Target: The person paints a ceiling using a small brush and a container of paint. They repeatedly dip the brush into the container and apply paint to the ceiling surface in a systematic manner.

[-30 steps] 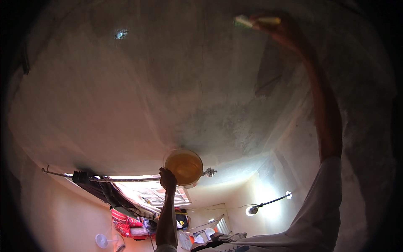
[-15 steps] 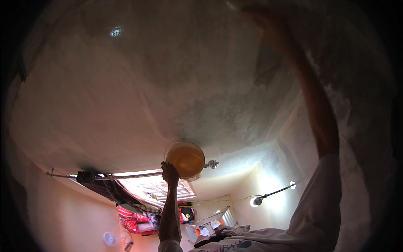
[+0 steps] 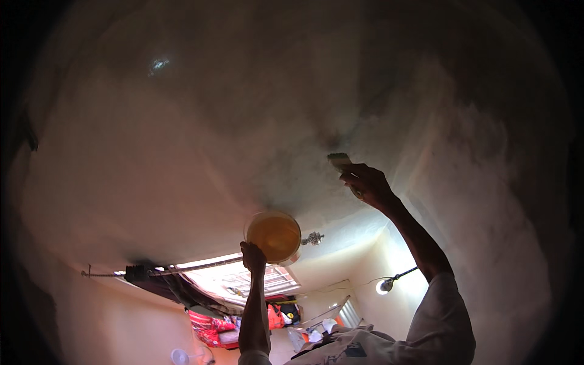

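Observation:
My left hand [image 3: 253,257] grips the rim of a round, pale bucket [image 3: 275,238] and holds it up; yellowish-brown liquid shows inside. My right hand [image 3: 368,185] is raised higher and to the right, its fingers wrapped round the handle of a flat paintbrush [image 3: 339,159]. The brush's dark bristles point up and left, close to a blotchy grey-beige wall surface [image 3: 231,134]; whether they touch it I cannot tell. Darker, damp-looking patches spread over the surface around the brush and above the bucket.
A rod [image 3: 210,264] with dark cloth [image 3: 159,283] hung on it runs beside a bright barred window [image 3: 267,283]. A lit bulb [image 3: 384,285] sits on the right wall. Below are red fabric items [image 3: 210,325], a white fan [image 3: 180,356] and a small metal fitting [image 3: 313,238] by the bucket.
My right hand has come down from the upper edge toward the middle, and the brush now shows clearly. The bucket in my left hand sits slightly lower and further right in view.

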The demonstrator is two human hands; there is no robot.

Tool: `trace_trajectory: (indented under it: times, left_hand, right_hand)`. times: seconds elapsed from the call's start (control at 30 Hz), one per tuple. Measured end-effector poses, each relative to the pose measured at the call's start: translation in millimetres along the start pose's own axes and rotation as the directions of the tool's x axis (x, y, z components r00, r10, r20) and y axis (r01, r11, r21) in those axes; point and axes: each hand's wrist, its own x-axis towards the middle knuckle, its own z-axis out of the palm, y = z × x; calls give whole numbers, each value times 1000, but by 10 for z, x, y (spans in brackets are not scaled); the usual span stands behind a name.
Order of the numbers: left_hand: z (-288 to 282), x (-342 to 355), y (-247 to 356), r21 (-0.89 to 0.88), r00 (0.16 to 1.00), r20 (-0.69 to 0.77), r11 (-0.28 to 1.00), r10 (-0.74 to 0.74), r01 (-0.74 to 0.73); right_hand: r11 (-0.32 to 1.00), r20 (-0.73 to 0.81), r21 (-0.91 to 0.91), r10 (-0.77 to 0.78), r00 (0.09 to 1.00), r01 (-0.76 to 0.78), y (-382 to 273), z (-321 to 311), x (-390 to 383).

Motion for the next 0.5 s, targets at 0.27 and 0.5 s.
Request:
trace_trajectory:
  times: [0.27,0.5]
  left_hand:
    - [36,33,-141,-40,997,-39,997,65,-66]
    - [206,135,-331,-53,982,-103,985,156,-162]
  right_hand:
    - [-116,133,991,931,339,-73,-138,104,-375]
    - [-364,332,930,890,312,48,-654,597,-982]
